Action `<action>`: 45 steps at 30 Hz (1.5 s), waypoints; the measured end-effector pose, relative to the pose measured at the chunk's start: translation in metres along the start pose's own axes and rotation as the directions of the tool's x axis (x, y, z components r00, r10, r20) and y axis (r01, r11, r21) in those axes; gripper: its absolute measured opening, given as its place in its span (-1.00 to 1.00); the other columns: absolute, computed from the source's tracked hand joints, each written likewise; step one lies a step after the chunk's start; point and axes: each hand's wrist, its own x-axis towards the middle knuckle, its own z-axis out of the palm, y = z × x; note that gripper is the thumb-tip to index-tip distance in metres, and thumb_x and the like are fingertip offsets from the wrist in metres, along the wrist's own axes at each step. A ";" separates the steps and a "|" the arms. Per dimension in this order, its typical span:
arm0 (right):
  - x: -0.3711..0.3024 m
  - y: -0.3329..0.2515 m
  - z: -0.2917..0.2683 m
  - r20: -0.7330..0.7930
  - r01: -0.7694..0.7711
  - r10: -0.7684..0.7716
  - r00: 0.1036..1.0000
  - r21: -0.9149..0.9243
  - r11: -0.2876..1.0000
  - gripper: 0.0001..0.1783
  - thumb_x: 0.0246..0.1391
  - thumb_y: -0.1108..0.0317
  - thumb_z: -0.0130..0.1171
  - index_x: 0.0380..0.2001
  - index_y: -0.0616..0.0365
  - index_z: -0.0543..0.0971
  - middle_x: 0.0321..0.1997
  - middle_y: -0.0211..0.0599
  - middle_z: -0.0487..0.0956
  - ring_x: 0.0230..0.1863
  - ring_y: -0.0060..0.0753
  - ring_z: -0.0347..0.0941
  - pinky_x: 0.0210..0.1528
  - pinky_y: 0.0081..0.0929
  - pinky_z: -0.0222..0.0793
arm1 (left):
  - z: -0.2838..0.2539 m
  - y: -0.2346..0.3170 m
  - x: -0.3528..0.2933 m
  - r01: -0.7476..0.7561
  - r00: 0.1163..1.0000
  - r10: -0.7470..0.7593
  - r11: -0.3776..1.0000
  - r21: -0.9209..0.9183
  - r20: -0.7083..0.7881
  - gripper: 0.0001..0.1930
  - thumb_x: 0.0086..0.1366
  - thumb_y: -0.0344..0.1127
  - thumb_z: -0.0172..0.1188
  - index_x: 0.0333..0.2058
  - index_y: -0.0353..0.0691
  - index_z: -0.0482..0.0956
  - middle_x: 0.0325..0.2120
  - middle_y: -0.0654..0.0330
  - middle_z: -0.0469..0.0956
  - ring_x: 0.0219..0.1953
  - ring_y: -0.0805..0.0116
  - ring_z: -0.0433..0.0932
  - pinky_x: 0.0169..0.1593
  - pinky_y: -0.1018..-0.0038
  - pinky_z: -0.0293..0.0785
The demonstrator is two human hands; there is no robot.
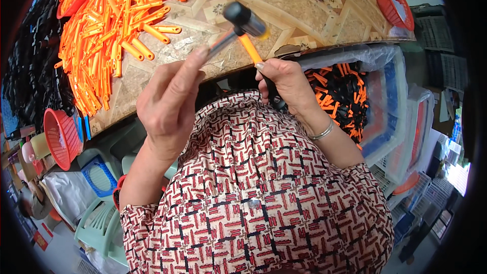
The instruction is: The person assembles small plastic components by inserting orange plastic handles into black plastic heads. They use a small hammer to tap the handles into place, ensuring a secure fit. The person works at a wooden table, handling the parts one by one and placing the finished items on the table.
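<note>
Okay, I'm seeing left hand (170, 99) gripping black-headed, metal-shafted mallet (240, 16), probably head-heavy; right hand (288, 82) is pinching orange-and-black plastic piece (250, 49), likely light, stiff, best held mid-length

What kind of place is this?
Probably a workshop: orange pieces are heaped on the table, the left hand holds a hammer, and a bin holds black and orange parts.

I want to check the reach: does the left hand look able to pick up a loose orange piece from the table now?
Probably not yet: the left hand is closed around a small mallet. Otherwise the way seems free, since the nearest orange pieces lie near it, uncovered.
</note>
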 end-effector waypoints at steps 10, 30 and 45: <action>0.001 -0.003 -0.005 0.046 -0.008 0.013 0.999 -0.103 0.995 -0.69 0.35 0.24 0.09 -0.42 0.24 0.54 -0.68 -0.33 0.52 -0.65 -0.49 0.45 -0.57 -0.57 0.40 | 0.009 -0.010 -0.011 -0.056 0.961 0.000 0.980 0.193 0.278 -0.49 0.07 -0.60 0.26 0.04 -0.05 0.66 -0.50 0.19 0.50 -0.50 0.27 0.52 -0.44 0.40 0.44; 0.129 -0.157 -0.054 0.227 0.190 -0.735 0.639 -0.972 -0.135 -0.62 0.18 0.03 0.16 -0.39 0.14 0.70 -0.29 -0.14 0.63 -0.17 -0.14 0.54 -0.13 -0.19 0.34 | -0.012 -0.049 0.044 0.720 0.686 -0.707 0.626 -0.298 0.172 -0.77 0.32 -0.24 0.28 -0.22 -0.31 0.68 -0.60 0.38 0.45 -0.50 0.63 0.33 -0.41 0.59 0.27; 0.136 -0.154 -0.034 0.118 0.078 -0.785 0.608 -0.993 -0.088 -0.75 0.03 0.17 0.25 -0.45 0.15 0.67 -0.28 -0.07 0.62 -0.14 0.02 0.52 0.04 -0.09 0.27 | 0.083 -0.085 0.146 0.251 0.909 -0.369 0.857 0.449 0.196 -0.76 0.18 -0.12 0.30 -0.31 -0.15 0.69 -0.32 0.04 0.64 -0.21 -0.03 0.63 -0.20 0.11 0.53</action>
